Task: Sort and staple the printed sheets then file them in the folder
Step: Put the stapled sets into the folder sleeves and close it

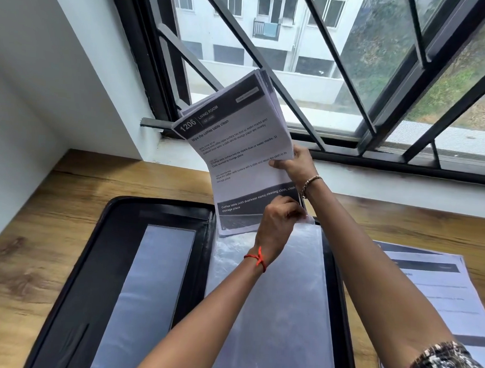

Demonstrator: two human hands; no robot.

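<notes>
Sheets [237, 155] in a thick printed stack were held up over the open black folder [94, 247] on the wooden table [39, 230]. The right hand [295, 165] gripped the stack's right edge about halfway along, thumb on the printed face and fingers behind. The stack's long axis ran nearly upright, leaning left, with the "1206" header end toward the window and the bottom edge at the mouth of the clear sleeve [272, 310]. The left hand [278, 224], fingers curled, pinched the sleeve's top edge just beside the stack's lower right corner.
</notes>
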